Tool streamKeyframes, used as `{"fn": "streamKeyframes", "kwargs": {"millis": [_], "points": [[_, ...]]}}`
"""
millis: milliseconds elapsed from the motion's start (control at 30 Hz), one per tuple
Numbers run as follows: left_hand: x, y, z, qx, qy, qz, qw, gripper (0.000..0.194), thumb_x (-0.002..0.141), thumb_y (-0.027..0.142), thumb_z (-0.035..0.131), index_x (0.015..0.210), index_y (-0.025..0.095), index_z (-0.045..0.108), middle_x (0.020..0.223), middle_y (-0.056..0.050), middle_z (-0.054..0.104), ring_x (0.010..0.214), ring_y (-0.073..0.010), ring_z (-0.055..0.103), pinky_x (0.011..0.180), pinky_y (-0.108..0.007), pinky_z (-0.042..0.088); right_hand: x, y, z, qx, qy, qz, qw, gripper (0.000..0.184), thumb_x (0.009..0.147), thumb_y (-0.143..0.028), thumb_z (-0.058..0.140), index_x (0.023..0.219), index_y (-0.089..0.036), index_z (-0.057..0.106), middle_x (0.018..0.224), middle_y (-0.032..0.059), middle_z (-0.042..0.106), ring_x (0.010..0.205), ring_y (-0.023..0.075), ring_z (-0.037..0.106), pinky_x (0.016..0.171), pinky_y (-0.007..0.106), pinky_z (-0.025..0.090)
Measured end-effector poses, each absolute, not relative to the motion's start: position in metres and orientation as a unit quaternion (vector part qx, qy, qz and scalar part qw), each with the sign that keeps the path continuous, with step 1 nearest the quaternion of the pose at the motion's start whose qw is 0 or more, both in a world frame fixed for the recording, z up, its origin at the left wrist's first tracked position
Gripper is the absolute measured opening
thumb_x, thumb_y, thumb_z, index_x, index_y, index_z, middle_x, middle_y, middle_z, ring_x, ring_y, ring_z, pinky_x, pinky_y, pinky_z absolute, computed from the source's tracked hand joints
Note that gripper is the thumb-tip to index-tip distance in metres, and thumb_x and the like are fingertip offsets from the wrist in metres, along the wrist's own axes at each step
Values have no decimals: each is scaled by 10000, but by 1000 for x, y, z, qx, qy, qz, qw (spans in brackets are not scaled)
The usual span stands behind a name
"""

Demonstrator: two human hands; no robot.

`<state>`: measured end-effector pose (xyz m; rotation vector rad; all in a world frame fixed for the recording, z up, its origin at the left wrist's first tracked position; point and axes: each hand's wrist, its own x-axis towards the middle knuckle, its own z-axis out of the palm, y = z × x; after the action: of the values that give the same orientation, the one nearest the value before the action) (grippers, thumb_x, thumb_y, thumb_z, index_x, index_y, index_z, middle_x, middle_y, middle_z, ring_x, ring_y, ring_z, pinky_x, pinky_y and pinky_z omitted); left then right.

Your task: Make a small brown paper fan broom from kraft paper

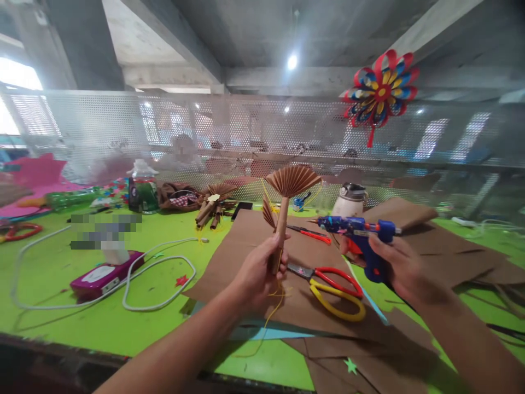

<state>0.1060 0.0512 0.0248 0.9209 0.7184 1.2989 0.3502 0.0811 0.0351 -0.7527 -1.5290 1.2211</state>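
Note:
My left hand [266, 262] is wrapped round the rolled stem of a brown paper fan [293, 181], held upright with its pleated top spread out. A smaller pleated piece [268, 212] sticks out at the stem's left side, and yellow string [279, 306] hangs below. In my right hand [400, 265] is a blue glue gun [365, 230], its nozzle pointing left toward the stem but apart from it. Beneath both hands lie sheets of brown paper [229, 262]. Scissors [336, 284] with one red and one yellow handle rest on the paper between my hands.
A purple power strip [106, 273] with a white cable [159, 306] is at the left. Further back stand a bundle of brown paper rolls [213, 213], a green bottle [143, 189] and a pale jug [348, 201]. A perforated screen [246, 126] runs behind the green table [41, 273].

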Motion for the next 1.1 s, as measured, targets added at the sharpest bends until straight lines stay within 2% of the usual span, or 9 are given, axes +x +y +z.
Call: {"fn": "streamKeyframes", "kwargs": {"millis": [67, 233, 333, 567, 667, 833, 1100], "points": [[106, 52, 24, 397, 312, 560, 657, 364, 871, 426, 456, 1083, 145, 551, 619, 20, 449, 474, -62, 397, 411, -152, 291, 351, 78, 31, -326, -632, 504, 490, 290, 805, -454, 602, 999, -242, 646, 891, 41, 670, 618, 145, 554, 480, 225, 447], [108, 53, 21, 409, 321, 533, 668, 373, 865, 440, 466, 1082, 150, 556, 605, 26, 427, 468, -60, 372, 388, -148, 238, 344, 70, 28, -348, -676, 458, 461, 336, 781, -498, 618, 919, -197, 680, 687, 27, 615, 603, 145, 550, 525, 223, 482], [109, 51, 20, 413, 336, 523, 665, 347, 869, 419, 473, 1072, 150, 555, 603, 28, 428, 465, -58, 370, 384, -149, 232, 336, 64, 33, -368, -697, 418, 452, 338, 785, -505, 607, 879, -191, 692, 620, 15, 582, 536, 131, 524, 465, 207, 459], [109, 52, 19, 424, 326, 522, 664, 322, 873, 420, 467, 1018, 144, 548, 591, 27, 437, 465, -63, 385, 390, -157, 251, 331, 61, 36, -380, -707, 388, 454, 436, 778, -556, 583, 895, -149, 686, 645, 28, 589, 500, 118, 511, 424, 208, 468], [109, 51, 20, 422, 321, 520, 670, 301, 869, 405, 477, 1011, 148, 544, 586, 28, 438, 461, -63, 388, 389, -155, 249, 331, 63, 34, -369, -720, 371, 456, 398, 790, -536, 584, 857, -161, 698, 643, 23, 600, 514, 112, 519, 446, 195, 473], [110, 50, 21, 412, 313, 522, 678, 295, 866, 405, 478, 996, 148, 544, 569, 33, 433, 447, -59, 377, 394, -156, 259, 330, 64, 34, -343, -739, 351, 461, 341, 809, -490, 592, 827, -170, 709, 758, 42, 674, 616, 126, 582, 505, 178, 481], [110, 50, 21, 420, 298, 519, 682, 297, 862, 408, 492, 997, 147, 532, 582, 23, 442, 458, -62, 388, 386, -156, 243, 333, 65, 33, -350, -746, 323, 466, 363, 802, -502, 595, 777, -158, 709, 697, 41, 668, 594, 127, 588, 520, 194, 499]]}}
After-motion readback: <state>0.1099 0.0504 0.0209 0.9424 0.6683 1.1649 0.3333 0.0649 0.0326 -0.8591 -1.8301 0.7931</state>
